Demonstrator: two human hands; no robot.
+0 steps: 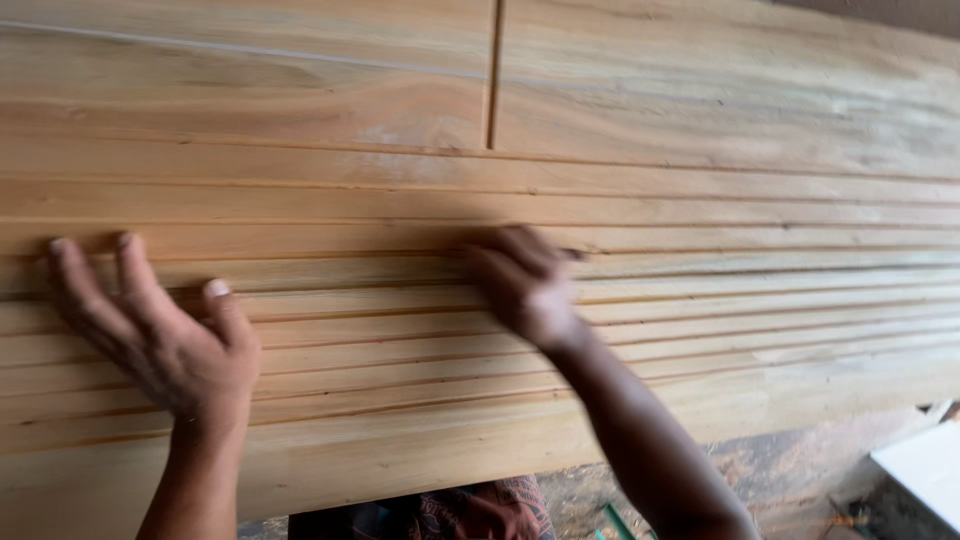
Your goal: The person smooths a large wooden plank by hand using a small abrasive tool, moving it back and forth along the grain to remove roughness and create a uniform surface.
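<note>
A large pale wooden piece [700, 130] fills the view, with several long parallel grooves and ridges [760, 290] running across its lower half. My left hand [160, 335] lies flat on the grooved moulding at the left, fingers spread apart. My right hand [525, 285] rests on the same ridges near the middle; it is blurred, its fingers curled against the wood. A vertical seam [492, 75] splits the upper flat boards.
Below the wood's lower edge I see a patterned cloth [470, 510], a dusty floor with shavings [790, 470] and a white flat object [925, 470] at the bottom right.
</note>
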